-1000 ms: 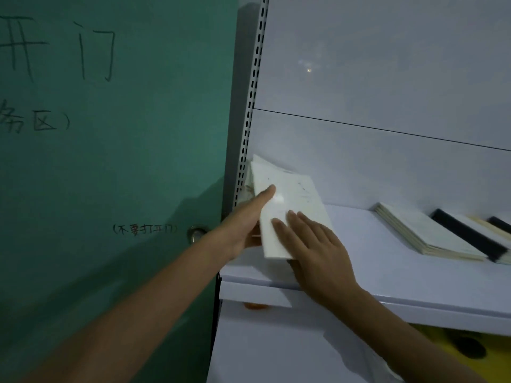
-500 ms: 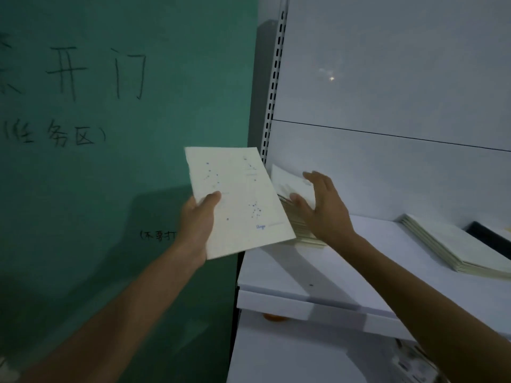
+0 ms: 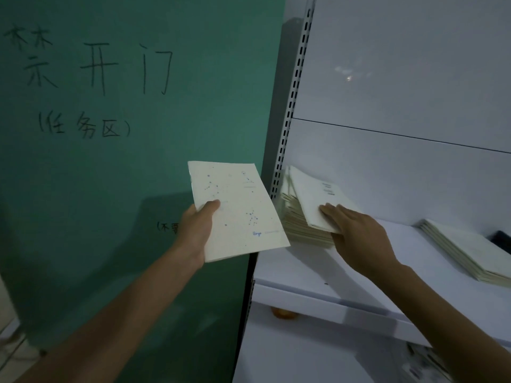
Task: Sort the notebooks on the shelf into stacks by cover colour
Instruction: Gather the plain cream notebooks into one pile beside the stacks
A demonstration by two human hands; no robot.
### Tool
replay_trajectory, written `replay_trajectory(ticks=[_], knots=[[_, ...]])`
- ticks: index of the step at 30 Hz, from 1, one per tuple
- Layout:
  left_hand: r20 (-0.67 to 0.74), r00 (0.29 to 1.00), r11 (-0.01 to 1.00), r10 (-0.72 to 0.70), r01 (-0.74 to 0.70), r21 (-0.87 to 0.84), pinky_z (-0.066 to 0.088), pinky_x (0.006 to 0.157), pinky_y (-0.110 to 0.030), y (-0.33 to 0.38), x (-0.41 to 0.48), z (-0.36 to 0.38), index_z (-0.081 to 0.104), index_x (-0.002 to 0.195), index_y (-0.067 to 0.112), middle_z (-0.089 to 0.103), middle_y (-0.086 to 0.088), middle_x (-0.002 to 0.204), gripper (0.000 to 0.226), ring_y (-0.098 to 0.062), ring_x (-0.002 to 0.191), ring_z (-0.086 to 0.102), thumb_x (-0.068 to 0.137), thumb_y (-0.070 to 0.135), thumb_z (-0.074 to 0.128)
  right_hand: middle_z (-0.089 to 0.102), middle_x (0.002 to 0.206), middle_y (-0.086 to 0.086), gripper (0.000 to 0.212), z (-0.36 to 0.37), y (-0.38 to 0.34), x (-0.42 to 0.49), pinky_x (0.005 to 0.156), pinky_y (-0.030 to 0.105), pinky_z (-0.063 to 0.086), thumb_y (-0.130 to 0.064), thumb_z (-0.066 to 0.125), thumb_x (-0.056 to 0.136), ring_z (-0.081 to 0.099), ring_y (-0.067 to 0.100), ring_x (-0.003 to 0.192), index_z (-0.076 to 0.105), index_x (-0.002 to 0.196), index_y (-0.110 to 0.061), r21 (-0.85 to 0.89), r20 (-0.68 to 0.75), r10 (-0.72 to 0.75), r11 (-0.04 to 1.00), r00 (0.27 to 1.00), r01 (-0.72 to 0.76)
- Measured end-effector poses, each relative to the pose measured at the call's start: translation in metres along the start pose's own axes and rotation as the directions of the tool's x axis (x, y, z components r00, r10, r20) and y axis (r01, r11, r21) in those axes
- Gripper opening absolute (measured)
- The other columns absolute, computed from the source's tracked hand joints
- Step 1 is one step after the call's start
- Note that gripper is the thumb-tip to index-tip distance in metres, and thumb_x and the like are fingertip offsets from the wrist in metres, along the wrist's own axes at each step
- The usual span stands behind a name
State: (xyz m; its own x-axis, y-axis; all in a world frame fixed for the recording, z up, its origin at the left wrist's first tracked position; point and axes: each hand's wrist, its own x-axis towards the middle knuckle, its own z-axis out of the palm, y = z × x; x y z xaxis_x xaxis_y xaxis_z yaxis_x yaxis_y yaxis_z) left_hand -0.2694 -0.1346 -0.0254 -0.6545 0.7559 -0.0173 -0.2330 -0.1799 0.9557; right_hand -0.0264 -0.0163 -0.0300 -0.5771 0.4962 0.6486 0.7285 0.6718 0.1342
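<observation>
While my left hand (image 3: 197,228) grips a cream notebook (image 3: 237,211) by its lower left corner, thumb curled over the cover, the book hangs in the air in front of the green door (image 3: 110,189), just left of the shelf (image 3: 318,272). Its cover shows faint dotted star patterns and a small blue word near the bottom edge. From my remote seat I see my right hand (image 3: 356,233) reaching to the pile of cream notebooks (image 3: 297,230) at the shelf's left end, against the slotted upright (image 3: 293,106). Its fingers lie stretched on the near corner of the top notebook (image 3: 315,197), which sits skewed and tilted on the pile. The thumb is hidden, so I cannot tell whether that hand pinches the book or only presses on it.

Farther right on the same shelf, well apart from the pile, lies a second, lower stack of cream notebooks (image 3: 467,250), and just behind it a dark notebook (image 3: 502,236) shows at the frame's edge. Handwritten black characters cover the green door. Something small and orange (image 3: 282,312) peeks out under the shelf's front lip.
</observation>
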Motion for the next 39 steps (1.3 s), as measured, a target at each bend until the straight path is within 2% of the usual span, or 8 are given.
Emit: replay_trajectory(ticks=[5, 9, 14, 18, 22, 30, 33, 39], knots=[[0.036, 0.998, 0.999, 0.054, -0.053, -0.011, 0.044, 0.057, -0.027, 0.004, -0.005, 0.008, 0.056, 0.087, 0.026, 0.063, 0.003, 0.087, 0.009, -0.015, 0.075, 0.059, 0.095, 0.027, 0.054, 0.069, 0.111, 0.015, 0.061, -0.003, -0.002, -0.017, 0.068, 0.049, 0.056, 0.002, 0.086, 0.056, 0.069, 0.036, 0.094, 0.068, 0.114, -0.006, -0.065, -0.195, -0.094, 0.994, 0.976, 0.083], [0.085, 0.989, 0.993, 0.118, -0.119, 0.002, 0.046, 0.060, -0.028, 0.003, -0.006, 0.010, 0.059, 0.093, 0.026, 0.065, 0.005, 0.090, 0.007, -0.012, 0.079, 0.061, 0.096, 0.024, 0.053, 0.067, 0.113, 0.019, 0.047, -0.008, -0.012, -0.021, 0.068, 0.048, 0.057, -0.003, 0.076, 0.073, 0.068, 0.036, 0.096, 0.063, 0.118, -0.003, 0.031, -0.374, -0.035, 0.998, 0.927, 0.050], [0.146, 0.966, 0.976, 0.213, -0.216, 0.002, 0.048, 0.063, -0.019, 0.003, -0.007, 0.005, 0.061, 0.093, 0.029, 0.067, 0.013, 0.091, 0.012, -0.003, 0.082, 0.064, 0.096, 0.020, 0.053, 0.065, 0.085, 0.001, 0.034, -0.033, -0.025, -0.003, 0.054, 0.023, 0.050, -0.026, 0.042, 0.097, 0.060, 0.019, 0.060, 0.058, 0.122, -0.008, 0.365, -0.400, 0.212, 0.929, 0.892, -0.057], [0.168, 0.966, 0.979, 0.198, -0.205, 0.022, 0.049, 0.064, -0.023, 0.002, -0.004, -0.001, 0.061, 0.094, 0.028, 0.067, 0.010, 0.093, 0.011, -0.006, 0.084, 0.064, 0.096, 0.020, 0.053, 0.059, 0.091, -0.001, 0.020, -0.051, -0.030, 0.016, 0.063, 0.023, 0.047, -0.013, 0.050, 0.098, 0.058, 0.017, 0.082, 0.057, 0.115, -0.007, 0.777, -0.208, 0.493, 0.608, 0.845, -0.163], [0.166, 0.972, 0.984, 0.168, -0.175, 0.030, 0.050, 0.066, -0.027, 0.000, -0.001, -0.006, 0.060, 0.094, 0.027, 0.067, 0.007, 0.093, 0.009, -0.010, 0.085, 0.064, 0.096, 0.021, 0.053, 0.060, 0.098, -0.007, 0.016, -0.061, -0.033, 0.023, 0.073, 0.028, 0.049, -0.012, 0.054, 0.094, 0.057, 0.011, 0.091, 0.057, 0.106, -0.022, 0.952, 0.015, 0.524, 0.254, 0.852, -0.173], [0.127, 0.984, 0.992, 0.127, -0.129, 0.002, 0.051, 0.064, -0.030, 0.007, 0.006, -0.017, 0.060, 0.096, 0.022, 0.068, 0.000, 0.094, 0.007, -0.017, 0.083, 0.065, 0.096, 0.021, 0.053, 0.068, 0.092, -0.008, 0.016, -0.070, -0.033, 0.022, 0.077, 0.037, 0.055, -0.020, 0.058, 0.087, 0.065, 0.014, 0.089, 0.061, 0.102, -0.021, 0.982, 0.176, 0.477, -0.024, 0.861, -0.187], [0.123, 0.982, 0.990, 0.141, -0.143, 0.010, 0.050, 0.063, -0.031, 0.011, 0.007, -0.016, 0.061, 0.096, 0.021, 0.068, -0.001, 0.093, 0.007, -0.019, 0.080, 0.064, 0.095, 0.023, 0.054, 0.071, 0.089, -0.007, 0.026, -0.072, -0.032, 0.023, 0.074, 0.040, 0.057, -0.030, 0.063, 0.079, 0.067, 0.017, 0.087, 0.063, 0.102, -0.018, 0.970, 0.223, 0.427, -0.004, 0.876, -0.245], [0.309, 0.945, 0.994, 0.108, -0.111, -0.005, 0.050, 0.062, -0.029, 0.016, 0.000, -0.018, 0.064, 0.101, 0.015, 0.072, -0.003, 0.085, 0.033, -0.020, 0.074, 0.068, 0.093, 0.044, 0.050, 0.072, 0.097, 0.004, 0.039, -0.063, -0.028, 0.024, 0.078, 0.040, 0.057, -0.038, 0.069, 0.076, 0.068, 0.028, 0.089, 0.063, 0.107, -0.014, 0.868, 0.392, 0.144, 0.269, 0.909, -0.417]])
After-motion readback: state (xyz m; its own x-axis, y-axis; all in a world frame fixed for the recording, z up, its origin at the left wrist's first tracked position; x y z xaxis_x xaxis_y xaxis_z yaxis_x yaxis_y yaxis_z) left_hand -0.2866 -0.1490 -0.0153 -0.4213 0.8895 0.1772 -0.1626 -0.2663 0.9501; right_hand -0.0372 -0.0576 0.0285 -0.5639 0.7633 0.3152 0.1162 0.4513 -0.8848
